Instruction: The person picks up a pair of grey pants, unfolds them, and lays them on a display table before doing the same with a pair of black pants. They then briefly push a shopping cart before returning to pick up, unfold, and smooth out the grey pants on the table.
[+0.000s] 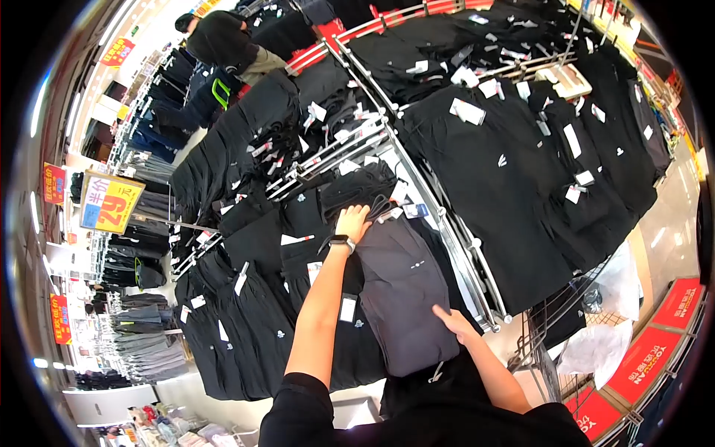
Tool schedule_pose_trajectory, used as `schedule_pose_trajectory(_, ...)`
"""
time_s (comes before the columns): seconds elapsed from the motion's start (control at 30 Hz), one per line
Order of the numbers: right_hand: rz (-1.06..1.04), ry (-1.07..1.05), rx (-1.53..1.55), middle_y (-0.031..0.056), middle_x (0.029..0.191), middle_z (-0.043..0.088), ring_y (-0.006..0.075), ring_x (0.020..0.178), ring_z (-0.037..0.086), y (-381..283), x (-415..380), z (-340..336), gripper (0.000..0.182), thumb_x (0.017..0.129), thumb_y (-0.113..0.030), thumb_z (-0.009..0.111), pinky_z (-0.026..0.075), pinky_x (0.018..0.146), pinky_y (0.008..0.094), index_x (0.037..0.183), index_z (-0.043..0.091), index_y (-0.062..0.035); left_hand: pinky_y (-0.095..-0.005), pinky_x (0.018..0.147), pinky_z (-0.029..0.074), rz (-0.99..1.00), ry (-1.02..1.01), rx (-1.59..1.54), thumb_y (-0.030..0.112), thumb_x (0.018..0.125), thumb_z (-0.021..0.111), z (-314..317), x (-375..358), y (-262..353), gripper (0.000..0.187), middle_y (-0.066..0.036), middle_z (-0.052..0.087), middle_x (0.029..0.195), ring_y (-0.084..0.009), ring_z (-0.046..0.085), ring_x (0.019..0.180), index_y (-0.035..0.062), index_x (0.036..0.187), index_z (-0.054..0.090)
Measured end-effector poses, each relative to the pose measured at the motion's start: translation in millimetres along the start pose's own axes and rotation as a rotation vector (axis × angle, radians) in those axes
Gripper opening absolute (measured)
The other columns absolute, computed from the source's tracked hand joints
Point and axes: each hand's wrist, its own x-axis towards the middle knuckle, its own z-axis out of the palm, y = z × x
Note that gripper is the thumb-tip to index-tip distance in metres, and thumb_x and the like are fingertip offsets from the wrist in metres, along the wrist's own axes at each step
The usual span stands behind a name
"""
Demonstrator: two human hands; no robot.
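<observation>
Dark grey trousers (pixel 406 287) lie folded lengthwise on a pile of black trousers, with a small light logo facing up. My left hand (pixel 353 223) is closed over their waistband, beside a dark drawstring loop; a watch is on that wrist. At the right edge of the grey leg, my right hand (pixel 456 325) touches the fabric with its fingers apart. Folded black trousers (pixel 354 186) are bunched just above my left hand. White paper tags (pixel 347 307) hang among the garments on the left.
Metal rails (pixel 439 216) divide this display from another stack of black trousers (pixel 491 201) on the right. A yellow price sign (pixel 112 203) stands at left. Another person (pixel 223 45) is at the far upper left. A wire basket (pixel 544 350) stands lower right, near red panels (pixel 655 365).
</observation>
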Motion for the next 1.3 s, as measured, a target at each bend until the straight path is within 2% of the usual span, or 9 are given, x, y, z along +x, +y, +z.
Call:
schedule_pose_trajectory(0.1, -0.157, 0.057, -0.153, 0.0129, 0.109, 0.068, 0.0216, 0.095, 0.066, 13, 19, -1, 0.044, 0.081, -0.017, 0.074, 0.052, 0.083, 0.0338, 0.118, 0.061, 0.003, -0.0392, 0.084, 0.04, 0.06, -0.013, -0.17, 0.02, 0.083, 0.065, -9, 8, -2, 0.031, -0.007, 0.062, 0.095, -0.0267, 0.057, 0.092, 0.0114, 0.111, 0.054)
schedule_pose_trajectory(0.27, -0.112, 0.117, -0.127, 0.0158, 0.108, 0.067, 0.0234, 0.092, 0.066, 32, 46, -9, 0.041, 0.083, -0.011, 0.07, 0.052, 0.084, 0.0341, 0.118, 0.059, 0.0069, -0.0447, 0.082, 0.046, 0.044, -0.296, -0.432, 0.021, 0.08, 0.069, -34, 17, 3, 0.035, -0.011, 0.067, 0.1, -0.0318, 0.06, 0.102, 0.0122, 0.112, 0.058)
schedule_pose_trajectory(0.4, -0.18, 0.142, -0.201, 0.0159, 0.105, 0.068, 0.024, 0.093, 0.067, 48, 62, -11, 0.04, 0.083, -0.013, 0.071, 0.052, 0.083, 0.034, 0.115, 0.06, 0.0071, -0.0439, 0.082, 0.048, 0.13, -0.321, -0.289, 0.02, 0.076, 0.072, -10, 25, -8, 0.036, -0.011, 0.065, 0.106, -0.033, 0.06, 0.1, 0.0089, 0.109, 0.062)
schedule_pose_trajectory(0.57, -0.227, 0.234, -0.319, 0.0149, 0.105, 0.069, 0.0216, 0.094, 0.065, 47, 60, -10, 0.039, 0.082, -0.017, 0.072, 0.05, 0.083, 0.0317, 0.111, 0.063, 0.0075, -0.0444, 0.09, 0.04, -0.013, -0.154, -0.088, 0.022, 0.068, 0.08, 20, 33, 4, 0.047, -0.01, 0.047, 0.119, -0.0299, 0.047, 0.113, 0.0118, 0.108, 0.058)
schedule_pose_trajectory(0.8, -0.296, 0.286, -0.394, 0.0149, 0.105, 0.069, 0.0217, 0.094, 0.066, 47, 60, -6, 0.045, 0.078, -0.022, 0.076, 0.051, 0.084, 0.0316, 0.111, 0.064, 0.0047, -0.0469, 0.093, 0.036, -0.088, -0.183, -0.017, 0.027, 0.066, 0.082, 22, 27, 13, 0.053, -0.009, 0.05, 0.115, -0.0281, 0.048, 0.111, 0.0151, 0.111, 0.057)
schedule_pose_trajectory(0.97, -0.311, 0.29, -0.411, 0.0155, 0.105, 0.069, 0.0225, 0.095, 0.066, 46, 57, -6, 0.048, 0.076, -0.024, 0.077, 0.051, 0.085, 0.0321, 0.112, 0.063, 0.0051, -0.0412, 0.085, 0.044, -0.246, -0.065, -0.033, 0.025, 0.062, 0.085, 19, 24, 20, 0.081, -0.009, 0.051, 0.112, -0.0295, 0.052, 0.105, 0.0166, 0.131, 0.044)
schedule_pose_trajectory(1.13, -0.327, 0.279, -0.415, 0.0162, 0.105, 0.069, 0.0226, 0.095, 0.066, 46, 57, -5, 0.049, 0.076, -0.023, 0.077, 0.051, 0.085, 0.0324, 0.112, 0.062, 0.0065, -0.0405, 0.084, 0.043, -0.264, -0.077, -0.002, 0.024, 0.063, 0.085, 29, 19, 19, 0.075, -0.009, 0.056, 0.109, -0.0277, 0.054, 0.103, 0.0108, 0.126, 0.047)
schedule_pose_trajectory(1.2, -0.344, 0.26, -0.406, 0.0163, 0.106, 0.069, 0.0224, 0.096, 0.066, 44, 55, -5, 0.048, 0.077, -0.022, 0.076, 0.051, 0.085, 0.0325, 0.112, 0.062, 0.0072, -0.04, 0.084, 0.041, -0.258, -0.203, 0.012, 0.026, 0.065, 0.083, 31, 16, 19, 0.063, -0.007, 0.059, 0.104, -0.0268, 0.053, 0.103, 0.0111, 0.119, 0.055)
schedule_pose_trajectory(1.3, -0.354, 0.264, -0.42, 0.0163, 0.106, 0.069, 0.0222, 0.095, 0.066, 47, 55, -6, 0.047, 0.077, -0.021, 0.076, 0.051, 0.085, 0.0321, 0.112, 0.062, 0.0073, -0.0394, 0.085, 0.039, -0.269, -0.151, 0.027, 0.028, 0.066, 0.081, 24, 10, 18, 0.041, -0.005, 0.06, 0.101, -0.0258, 0.053, 0.103, 0.0116, 0.101, 0.067)
